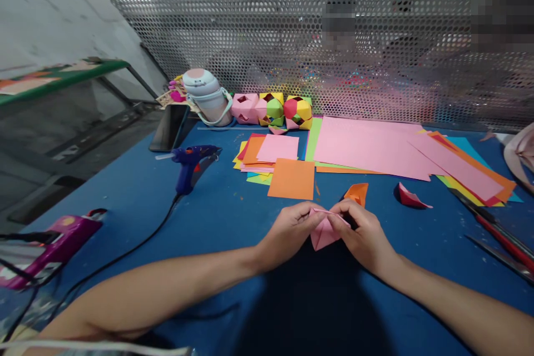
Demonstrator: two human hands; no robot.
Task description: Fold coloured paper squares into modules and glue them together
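Observation:
Between my two hands is a partly folded piece of pink paper (pixel 324 235), its lower corner pointing toward me. My left hand (pixel 291 233) pinches its upper left edge with thumb and fingers. On the other side, my right hand (pixel 362 232) grips the upper right edge the same way. Just behind my right hand lies a folded orange paper piece (pixel 357 193), and farther right a folded red one (pixel 411 197). A square orange sheet (pixel 291 179) rests beyond my left hand, in front of a stack of coloured squares (pixel 277 148).
A blue glue gun (pixel 189 164) lies left, its cord running to a purple power strip (pixel 54 247). Behind stand a phone (pixel 170 128), a bottle (pixel 208 101) and folded paper cubes (pixel 273 110). Large pink sheets (pixel 371 147) lie back right; a red-handled cutting tool (pixel 500 233) is far right.

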